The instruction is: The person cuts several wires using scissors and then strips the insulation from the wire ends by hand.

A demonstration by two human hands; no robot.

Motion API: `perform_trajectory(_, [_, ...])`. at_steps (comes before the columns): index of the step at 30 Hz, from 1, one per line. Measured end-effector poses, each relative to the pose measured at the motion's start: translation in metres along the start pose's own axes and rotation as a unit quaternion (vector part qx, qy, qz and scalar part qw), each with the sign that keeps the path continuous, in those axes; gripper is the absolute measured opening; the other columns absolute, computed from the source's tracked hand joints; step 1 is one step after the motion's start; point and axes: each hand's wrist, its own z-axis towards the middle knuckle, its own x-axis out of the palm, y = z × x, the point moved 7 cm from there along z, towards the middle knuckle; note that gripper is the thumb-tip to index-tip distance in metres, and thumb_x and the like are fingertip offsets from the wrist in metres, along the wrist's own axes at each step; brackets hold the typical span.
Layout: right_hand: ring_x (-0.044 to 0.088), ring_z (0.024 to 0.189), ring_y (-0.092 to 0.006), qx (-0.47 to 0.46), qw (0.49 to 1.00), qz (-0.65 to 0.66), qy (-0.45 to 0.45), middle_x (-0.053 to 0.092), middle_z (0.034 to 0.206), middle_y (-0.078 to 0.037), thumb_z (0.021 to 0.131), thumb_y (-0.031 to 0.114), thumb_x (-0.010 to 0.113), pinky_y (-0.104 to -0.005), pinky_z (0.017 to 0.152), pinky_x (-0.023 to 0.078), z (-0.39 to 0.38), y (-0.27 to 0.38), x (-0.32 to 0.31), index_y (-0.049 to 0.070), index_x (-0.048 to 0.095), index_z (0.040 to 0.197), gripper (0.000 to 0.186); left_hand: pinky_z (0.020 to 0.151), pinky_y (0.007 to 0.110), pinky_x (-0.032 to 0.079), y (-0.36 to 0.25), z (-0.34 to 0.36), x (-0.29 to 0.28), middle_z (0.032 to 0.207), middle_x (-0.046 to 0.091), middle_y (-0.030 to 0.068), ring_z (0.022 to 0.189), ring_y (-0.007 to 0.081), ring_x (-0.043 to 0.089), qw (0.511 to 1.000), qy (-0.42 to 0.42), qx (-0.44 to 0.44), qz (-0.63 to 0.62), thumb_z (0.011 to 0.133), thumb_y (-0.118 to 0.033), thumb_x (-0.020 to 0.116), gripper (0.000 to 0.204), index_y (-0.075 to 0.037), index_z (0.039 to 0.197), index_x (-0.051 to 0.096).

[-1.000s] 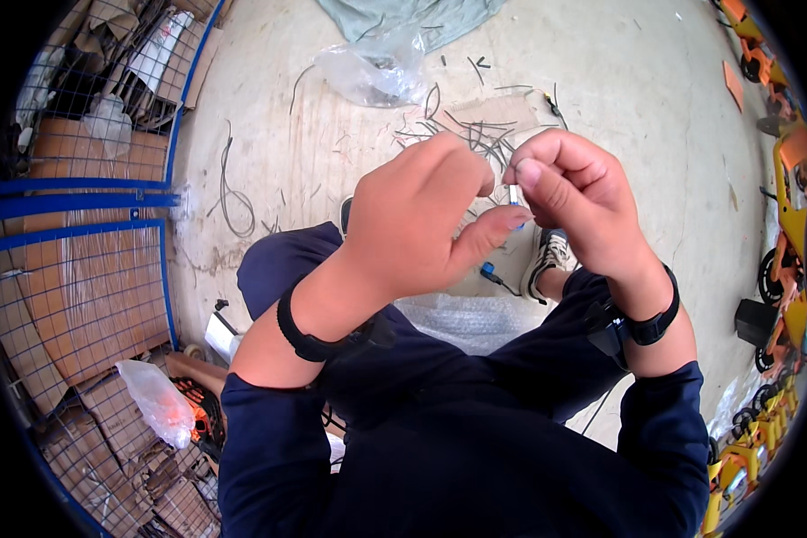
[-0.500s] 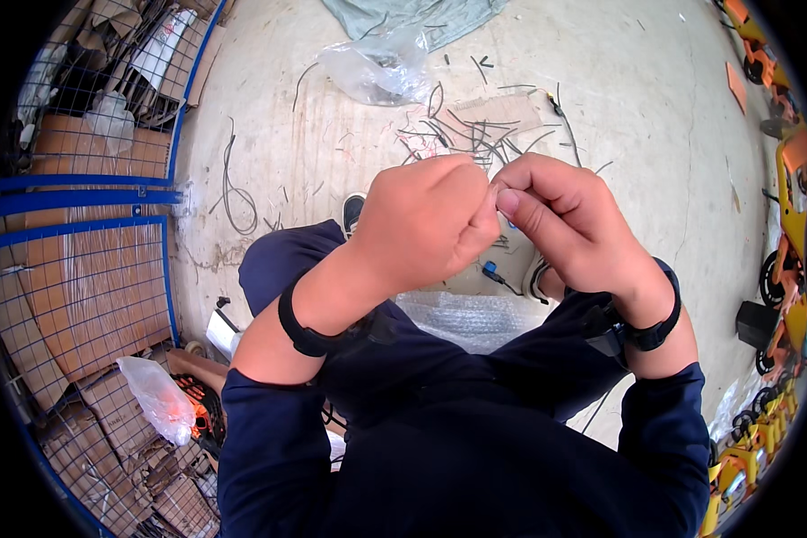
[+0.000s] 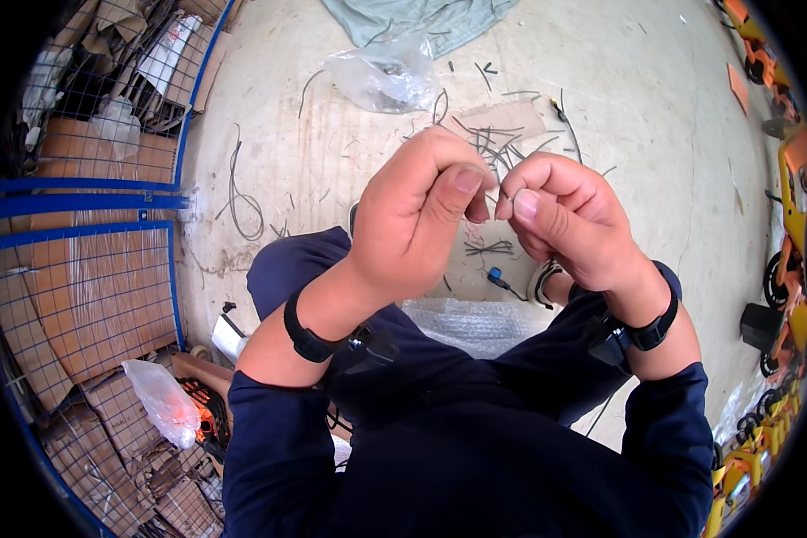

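My left hand [image 3: 417,211] is raised at the centre with its fingers curled and thumb bent inward; what it grips, if anything, is too small to make out. Just to its right, my right hand [image 3: 560,215] pinches with thumb and forefinger at a tiny thin piece, perhaps a wire end, which I cannot make out clearly. The two sets of fingertips almost meet. Below them on the concrete floor lie cut black cable pieces [image 3: 486,248] and a blue connector on a black lead [image 3: 495,276].
Bubble wrap [image 3: 462,327] lies between my legs. Beyond are cardboard [image 3: 516,117], a clear bag [image 3: 386,76] and grey-green cloth [image 3: 408,18]. Blue mesh cages [image 3: 99,305] of cardboard stand left, beside a bagged orange item [image 3: 179,408]. Yellow-orange wheeled machines [image 3: 789,197] line the right.
My left hand has risen and turned, its thumb now bent upward, and its fingertips have drawn slightly away from my right hand's, which has shifted a little.
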Motion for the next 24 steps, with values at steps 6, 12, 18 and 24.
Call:
perform_trajectory(6, [0.041,0.059,-0.0012,-0.019,1.0,-0.012,-0.016,0.064,0.082,0.0,0.098,0.017,0.056,-0.0189,0.051,0.033,-0.001,0.005,-0.007,0.003,0.062,0.101,0.015,0.068,0.025,0.048,0.009,-0.001,0.003,0.095,0.061,0.0092,0.078,0.0125,0.058,0.995,0.02,-0.09,-0.028,0.1,-0.012,0.051,0.02,0.004,0.112,0.057])
perform_trajectory(12, [0.047,0.062,-0.0015,0.025,0.994,-0.104,-0.019,0.064,0.08,0.0,0.096,0.011,0.057,-0.0187,0.054,0.037,0.0,0.006,-0.015,0.002,0.064,0.098,0.012,0.065,0.025,0.048,0.002,0.004,-0.002,0.09,0.063,0.0091,0.076,0.0149,0.06,0.989,0.053,0.012,0.141,0.089,-0.005,0.066,0.014,-0.001,0.102,0.066])
perform_trajectory(18, [0.047,0.063,-0.0008,0.049,0.989,-0.128,-0.045,0.059,0.073,0.004,0.094,0.009,0.06,-0.0185,0.055,0.037,0.0,0.0,-0.018,0.002,0.065,0.097,0.01,0.056,0.026,0.047,-0.012,0.007,0.0,0.081,0.063,0.0073,0.069,0.0168,0.061,0.97,0.029,0.095,0.22,0.08,0.0,0.072,0.012,-0.004,0.091,0.07])
perform_trajectory(24, [0.044,0.061,0.0003,0.035,0.983,-0.169,-0.055,0.058,0.072,0.006,0.093,0.006,0.06,-0.0181,0.053,0.034,-0.002,0.01,-0.013,0.0,0.066,0.095,0.009,0.056,0.026,0.047,-0.013,0.008,-0.001,0.08,0.063,0.0073,0.068,0.0174,0.061,0.97,0.026,0.103,0.218,0.079,0.0,0.072,0.012,-0.004,0.09,0.07])
